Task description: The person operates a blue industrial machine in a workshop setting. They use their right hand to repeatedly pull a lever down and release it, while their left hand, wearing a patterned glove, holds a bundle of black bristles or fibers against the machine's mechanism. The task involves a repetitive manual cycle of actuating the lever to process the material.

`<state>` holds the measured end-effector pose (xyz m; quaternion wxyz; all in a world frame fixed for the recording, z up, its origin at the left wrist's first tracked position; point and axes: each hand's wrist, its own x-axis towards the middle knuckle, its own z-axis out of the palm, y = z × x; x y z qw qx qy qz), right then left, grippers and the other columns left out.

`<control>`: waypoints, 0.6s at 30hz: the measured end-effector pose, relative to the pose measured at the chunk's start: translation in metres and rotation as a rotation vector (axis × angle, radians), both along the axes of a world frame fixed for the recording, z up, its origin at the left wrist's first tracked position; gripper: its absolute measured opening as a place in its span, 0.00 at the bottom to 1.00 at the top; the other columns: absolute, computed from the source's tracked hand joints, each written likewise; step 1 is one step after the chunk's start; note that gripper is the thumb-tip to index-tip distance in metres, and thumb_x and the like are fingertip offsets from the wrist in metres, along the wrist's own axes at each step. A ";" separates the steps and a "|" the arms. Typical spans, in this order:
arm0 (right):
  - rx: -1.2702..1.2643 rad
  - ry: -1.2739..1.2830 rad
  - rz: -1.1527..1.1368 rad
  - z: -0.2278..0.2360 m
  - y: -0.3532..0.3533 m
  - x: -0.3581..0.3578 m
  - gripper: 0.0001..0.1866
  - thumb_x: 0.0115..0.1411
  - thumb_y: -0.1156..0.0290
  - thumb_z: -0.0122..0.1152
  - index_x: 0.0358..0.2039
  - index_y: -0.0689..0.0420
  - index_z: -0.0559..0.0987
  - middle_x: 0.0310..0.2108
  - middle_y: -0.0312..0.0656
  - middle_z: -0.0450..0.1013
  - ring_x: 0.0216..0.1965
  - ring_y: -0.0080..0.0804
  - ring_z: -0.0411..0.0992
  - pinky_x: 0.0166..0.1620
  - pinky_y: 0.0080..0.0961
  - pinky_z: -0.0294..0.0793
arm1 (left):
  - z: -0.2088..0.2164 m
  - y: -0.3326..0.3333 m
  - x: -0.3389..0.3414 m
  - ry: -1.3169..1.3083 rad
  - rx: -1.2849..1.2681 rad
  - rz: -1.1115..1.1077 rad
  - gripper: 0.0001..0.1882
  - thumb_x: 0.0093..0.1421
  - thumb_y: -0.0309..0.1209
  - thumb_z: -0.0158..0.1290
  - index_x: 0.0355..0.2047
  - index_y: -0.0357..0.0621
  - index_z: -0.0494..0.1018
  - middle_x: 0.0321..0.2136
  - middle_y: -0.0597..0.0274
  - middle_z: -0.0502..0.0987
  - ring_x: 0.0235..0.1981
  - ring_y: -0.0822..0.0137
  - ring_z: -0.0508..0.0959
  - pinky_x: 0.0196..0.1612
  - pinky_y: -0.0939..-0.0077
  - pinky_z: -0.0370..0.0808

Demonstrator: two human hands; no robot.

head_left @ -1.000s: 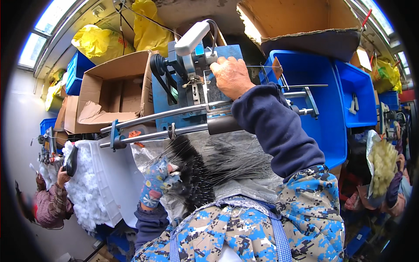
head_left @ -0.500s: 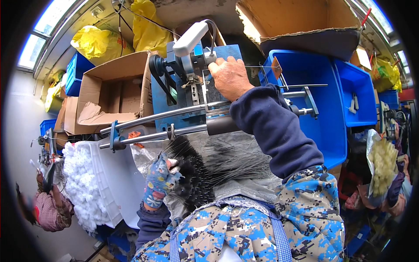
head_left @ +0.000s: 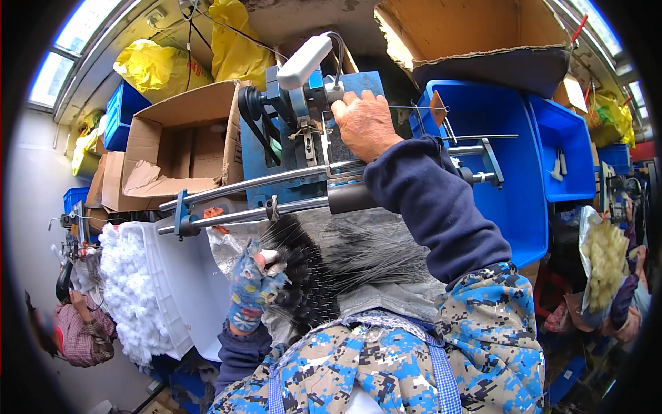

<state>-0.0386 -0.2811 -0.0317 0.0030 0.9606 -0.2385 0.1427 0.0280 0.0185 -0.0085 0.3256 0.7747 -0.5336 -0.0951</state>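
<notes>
My bare right hand (head_left: 369, 126) is closed at the upper part of a blue bench machine (head_left: 296, 176), beside its grey cylindrical fitting. What its fingers grip is hidden under them. My left hand (head_left: 252, 281), in a blue patterned glove with worn fingertips and white-wrapped finger ends, is closed at the edge of a black bristly bundle (head_left: 303, 286). I cannot make out what is pinched there. From the bundle, thin metal wires (head_left: 376, 252) spread to the right over a grey sheet (head_left: 386, 298) on my lap. Two steel rods (head_left: 296, 205) cross the machine's front.
An open cardboard box (head_left: 181, 148) stands left of the machine, a large blue bin (head_left: 507, 207) right of it. White fluffy pieces (head_left: 131, 290) fill a white crate (head_left: 181, 290) at lower left. People work at far left (head_left: 86, 331) and far right (head_left: 624, 303).
My left hand has shifted very slightly at the bundle. My right hand stays at nearly the same place on the machine. The person at far left has moved an arm.
</notes>
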 end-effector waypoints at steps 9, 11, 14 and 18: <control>0.027 -0.019 0.050 -0.001 -0.002 0.000 0.06 0.48 0.72 0.52 0.29 0.54 0.75 0.30 0.41 0.71 0.34 0.41 0.70 0.35 0.37 0.67 | -0.009 -0.001 -0.001 -0.007 -0.030 -0.069 0.11 0.43 0.22 0.58 0.30 0.42 0.74 0.23 0.57 0.76 0.23 0.59 0.76 0.27 0.71 0.71; 0.044 -0.007 0.046 -0.001 -0.002 0.001 0.06 0.48 0.72 0.52 0.29 0.54 0.75 0.30 0.41 0.71 0.34 0.42 0.70 0.36 0.37 0.68 | -0.004 -0.004 -0.003 -0.009 -0.046 -0.056 0.11 0.43 0.22 0.58 0.30 0.42 0.74 0.23 0.57 0.76 0.23 0.59 0.76 0.27 0.71 0.71; 0.083 -0.051 0.047 -0.004 -0.003 0.002 0.06 0.49 0.72 0.51 0.29 0.55 0.75 0.30 0.42 0.72 0.34 0.43 0.70 0.35 0.38 0.68 | -0.005 -0.003 -0.003 -0.054 -0.028 -0.045 0.11 0.43 0.22 0.58 0.30 0.42 0.74 0.22 0.57 0.76 0.22 0.59 0.76 0.26 0.71 0.71; 0.144 -0.104 0.057 -0.010 -0.009 0.004 0.06 0.49 0.73 0.51 0.28 0.56 0.75 0.30 0.43 0.72 0.34 0.43 0.70 0.35 0.39 0.68 | -0.006 -0.003 -0.006 0.006 -0.032 -0.017 0.11 0.43 0.22 0.58 0.29 0.43 0.74 0.22 0.58 0.76 0.22 0.59 0.76 0.26 0.71 0.71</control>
